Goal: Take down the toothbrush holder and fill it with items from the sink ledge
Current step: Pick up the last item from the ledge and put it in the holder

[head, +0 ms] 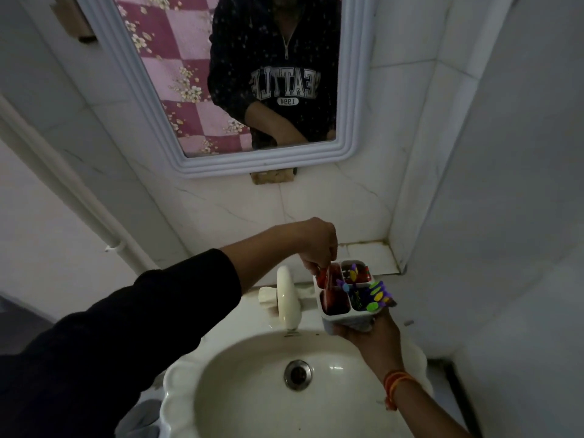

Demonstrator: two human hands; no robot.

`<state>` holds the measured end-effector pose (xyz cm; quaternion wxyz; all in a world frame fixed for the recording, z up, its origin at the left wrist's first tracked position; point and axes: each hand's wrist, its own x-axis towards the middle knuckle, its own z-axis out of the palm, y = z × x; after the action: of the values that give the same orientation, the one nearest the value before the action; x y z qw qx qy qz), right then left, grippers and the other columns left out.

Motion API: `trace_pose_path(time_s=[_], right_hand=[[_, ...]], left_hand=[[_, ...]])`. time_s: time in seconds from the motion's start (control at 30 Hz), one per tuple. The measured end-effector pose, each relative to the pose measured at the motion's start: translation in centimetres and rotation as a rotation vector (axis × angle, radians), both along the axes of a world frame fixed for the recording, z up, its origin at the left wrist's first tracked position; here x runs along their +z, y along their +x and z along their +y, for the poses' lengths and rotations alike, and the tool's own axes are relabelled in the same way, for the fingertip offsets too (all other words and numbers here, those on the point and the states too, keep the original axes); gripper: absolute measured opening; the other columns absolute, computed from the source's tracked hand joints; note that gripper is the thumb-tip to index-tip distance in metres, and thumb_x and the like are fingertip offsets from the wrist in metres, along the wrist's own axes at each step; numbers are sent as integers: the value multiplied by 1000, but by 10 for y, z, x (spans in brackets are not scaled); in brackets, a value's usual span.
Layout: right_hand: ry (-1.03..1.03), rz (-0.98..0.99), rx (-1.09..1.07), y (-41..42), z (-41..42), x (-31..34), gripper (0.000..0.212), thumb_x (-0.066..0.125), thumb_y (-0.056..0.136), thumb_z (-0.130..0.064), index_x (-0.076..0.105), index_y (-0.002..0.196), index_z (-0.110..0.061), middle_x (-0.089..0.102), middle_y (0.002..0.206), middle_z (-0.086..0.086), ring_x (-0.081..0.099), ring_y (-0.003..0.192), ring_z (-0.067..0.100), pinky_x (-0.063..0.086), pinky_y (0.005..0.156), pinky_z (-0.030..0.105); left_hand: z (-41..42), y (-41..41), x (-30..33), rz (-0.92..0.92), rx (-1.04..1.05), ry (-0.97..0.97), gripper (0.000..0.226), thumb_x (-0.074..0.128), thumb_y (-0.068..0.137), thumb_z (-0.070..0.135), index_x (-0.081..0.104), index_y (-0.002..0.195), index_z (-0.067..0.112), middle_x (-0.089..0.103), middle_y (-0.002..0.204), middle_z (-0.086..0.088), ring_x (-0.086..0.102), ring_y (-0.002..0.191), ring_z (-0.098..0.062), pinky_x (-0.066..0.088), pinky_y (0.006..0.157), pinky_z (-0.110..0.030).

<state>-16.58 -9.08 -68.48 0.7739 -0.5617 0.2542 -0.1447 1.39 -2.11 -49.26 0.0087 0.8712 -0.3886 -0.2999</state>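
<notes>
Head camera: nearest, a white washbasin [189,393]. Beyond, right hand [368,338] cups the compartmented toothbrush holder [344,314] from below. Farther, left hand [317,248] pinches a red item [325,278] into its left compartment. Filling seems underway; next, release and check the far ledge [366,254].

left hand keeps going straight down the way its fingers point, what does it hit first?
Most likely the toothbrush holder: the left hand points down into its rear-left compartment, with a red item in its grip that would bottom out first. Depth is unclear.
</notes>
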Motion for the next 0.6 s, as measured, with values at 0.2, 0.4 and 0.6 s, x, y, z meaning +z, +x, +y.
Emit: trace_pose_path(time_s=[0.2,0.4,0.6], right_hand=[[-201,-16,-12,2,-2,-4,84,98,45,1,59,118,-12,67,118,11,71,99,4,63,70,29],[-337,114,-32,8,-10,-21,77,96,47,2,65,108,-31,74,107,-7,69,109,18,64,77,29],[-449,162,-71,2,-24,1,57,100,51,-18,69,93,-38,71,84,-31,62,91,-17,48,77,-1]], left_hand=[[1,3,-2,107,162,-37,33,63,89,4,71,121,8,77,99,-6,78,92,-22,63,87,-36],[3,2,-27,70,172,100,27,53,93,1,64,117,-7,61,80,-5,63,64,-10,48,45,-13],[-12,7,-38,94,254,-120,32,60,88,10,73,117,10,76,95,-4,73,76,-11,52,51,-9]])
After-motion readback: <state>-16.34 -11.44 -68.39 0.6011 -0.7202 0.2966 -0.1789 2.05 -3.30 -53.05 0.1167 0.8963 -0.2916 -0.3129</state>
